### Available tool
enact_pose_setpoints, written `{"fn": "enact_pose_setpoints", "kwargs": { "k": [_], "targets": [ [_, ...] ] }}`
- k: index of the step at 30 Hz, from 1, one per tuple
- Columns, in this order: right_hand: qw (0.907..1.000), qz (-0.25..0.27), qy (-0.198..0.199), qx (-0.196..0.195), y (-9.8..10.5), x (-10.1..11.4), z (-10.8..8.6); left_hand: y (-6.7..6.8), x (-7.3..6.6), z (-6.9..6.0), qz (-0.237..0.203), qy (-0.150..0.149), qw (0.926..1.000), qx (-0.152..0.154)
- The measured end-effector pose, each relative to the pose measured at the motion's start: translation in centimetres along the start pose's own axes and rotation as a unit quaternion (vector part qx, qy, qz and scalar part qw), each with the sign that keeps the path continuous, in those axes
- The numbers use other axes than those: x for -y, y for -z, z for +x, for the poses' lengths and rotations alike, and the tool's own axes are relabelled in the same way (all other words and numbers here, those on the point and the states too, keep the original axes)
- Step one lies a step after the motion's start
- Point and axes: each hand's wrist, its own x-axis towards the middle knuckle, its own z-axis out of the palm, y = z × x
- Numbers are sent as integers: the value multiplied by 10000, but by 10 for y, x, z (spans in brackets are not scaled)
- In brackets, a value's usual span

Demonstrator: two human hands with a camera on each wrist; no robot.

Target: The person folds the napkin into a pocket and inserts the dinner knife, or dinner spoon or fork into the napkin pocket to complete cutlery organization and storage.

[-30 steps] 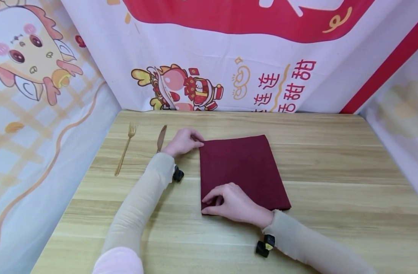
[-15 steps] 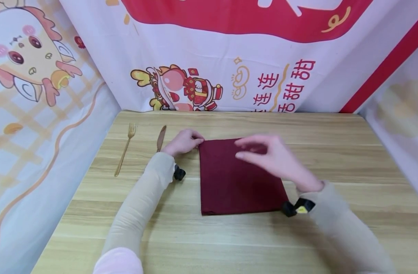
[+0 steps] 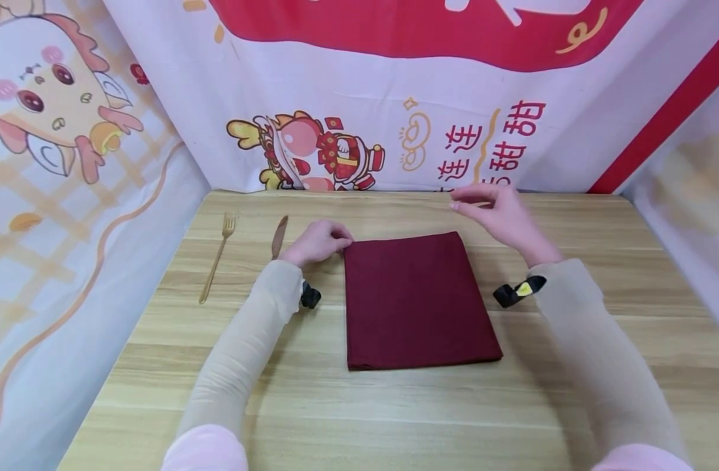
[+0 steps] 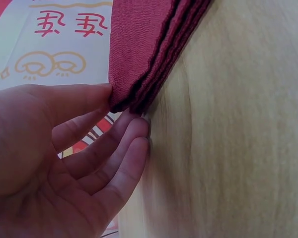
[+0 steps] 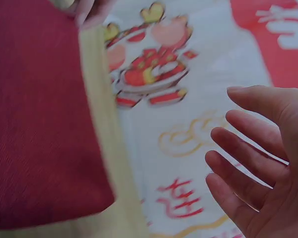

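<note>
A dark red cloth [image 3: 418, 301], folded into a several-layered square, lies flat on the wooden table. At its far left corner my left hand [image 3: 319, 242] pinches the edge. The left wrist view shows the thumb on the top layer of the cloth [image 4: 139, 44] and fingertips by the lower layers. My right hand [image 3: 500, 212] is held in the air beyond the cloth's far right corner, touching nothing. In the right wrist view its fingers [image 5: 243, 148] are spread and slightly bent, apart from the cloth [image 5: 39, 124].
A gold fork [image 3: 216, 258] lies on the left of the table [image 3: 600, 327]. Nearer my left hand is a gold knife [image 3: 279, 237], its lower part hidden behind that hand. A printed white and red curtain [image 3: 312, 72] hangs along the table's far edge.
My right hand has left the near left corner of the cloth and moved up and away to the far right. The left hand stays at the far left corner.
</note>
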Motion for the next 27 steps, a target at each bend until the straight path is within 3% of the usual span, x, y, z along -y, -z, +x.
{"fn": "enact_pose_setpoints", "kwargs": {
  "k": [7, 10, 17, 23, 27],
  "targets": [
    [9953, -208, -662, 678, -24, -62, 14, -3, -5, 3, 119, -6, 9999, -12],
    [9926, -542, -609, 903, -32, -75, 14, -4, -7, 3, 189, 31, 9998, 46],
    [9894, -804, -226, 1185, -38, -76, 10, -7, -11, 4, 318, 169, 9989, 304],
    [9833, -1064, -87, 1472, -32, -74, 4, -8, -13, 2, 609, 37, 9962, 617],
    [9764, -1324, -3, 1708, -25, -75, 0, -5, -17, -2, 522, -56, 9956, 781]
  ]
}}
